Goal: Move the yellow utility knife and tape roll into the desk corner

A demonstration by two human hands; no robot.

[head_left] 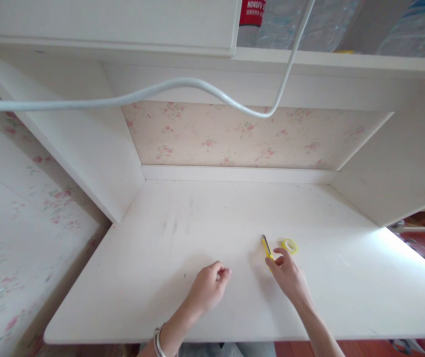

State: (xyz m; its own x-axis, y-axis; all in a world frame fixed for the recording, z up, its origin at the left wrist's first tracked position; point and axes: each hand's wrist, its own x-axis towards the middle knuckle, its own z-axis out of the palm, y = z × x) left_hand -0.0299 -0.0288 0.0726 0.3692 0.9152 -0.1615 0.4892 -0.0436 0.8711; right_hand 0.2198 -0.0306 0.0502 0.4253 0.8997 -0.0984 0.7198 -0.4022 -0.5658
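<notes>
Nearest the camera, it seems, a pale cable (pixel 182 83) runs in from the left and bends upward at the right. Beneath it, the right hand (pixel 291 278) has its thumb over the handle of a yellow cutter (pixel 267 246), the forefinger bowed and parted from the thumb; whether the other fingers grip the handle, I cannot tell. The cutter points to the far side, metal blade showing, on or just above the white desk (pixel 141 277). Just right of it, near the forefinger, lies a roll of yellow tape (pixel 295 244). The left hand (pixel 207 287), apart from both, is loosely curled, thumb drawn in near the fingers, nothing visible inside; a bracelet (pixel 156 342) circles its wrist. Farther out, floral wallpaper (pixel 208 144) backs the desk. The step in hand looks like taking hold of the cutter or releasing it. Either way, the next move would call for fingertips behind the blade and the left hand out of its path.
</notes>
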